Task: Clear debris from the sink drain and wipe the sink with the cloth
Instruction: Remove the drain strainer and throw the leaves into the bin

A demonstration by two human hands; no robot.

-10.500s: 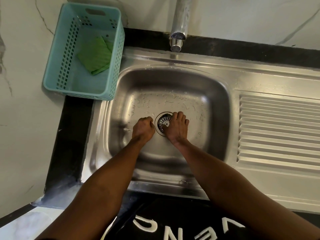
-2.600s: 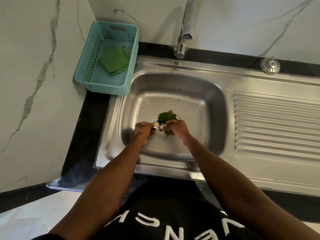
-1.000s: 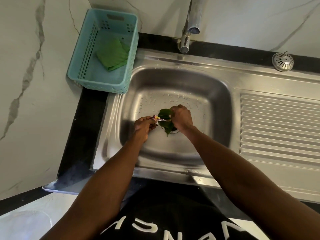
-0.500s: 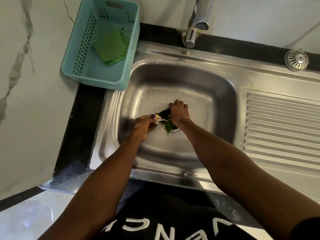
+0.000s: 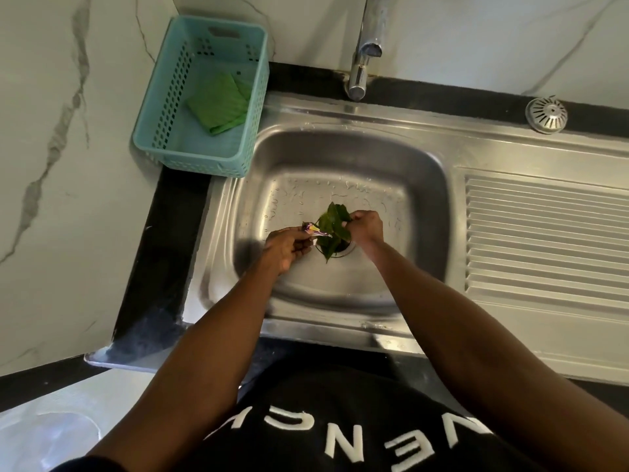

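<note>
Green leaves stick up out of the drain opening in the steel sink. My right hand is closed on the leaves' right side, just above the drain. To the left of the drain, my left hand pinches a small shiny wrapper scrap. A folded green cloth lies in the teal basket at the sink's back left corner.
The tap hangs over the sink's back rim. The drain strainer lies on the black counter at the back right. A ribbed draining board is to the right of the basin. Marble walls close off the left and back.
My right hand has lifted the leaves higher out of the drain and shifted to their right side. My left hand still holds the wrapper scrap, now a little lower left.
</note>
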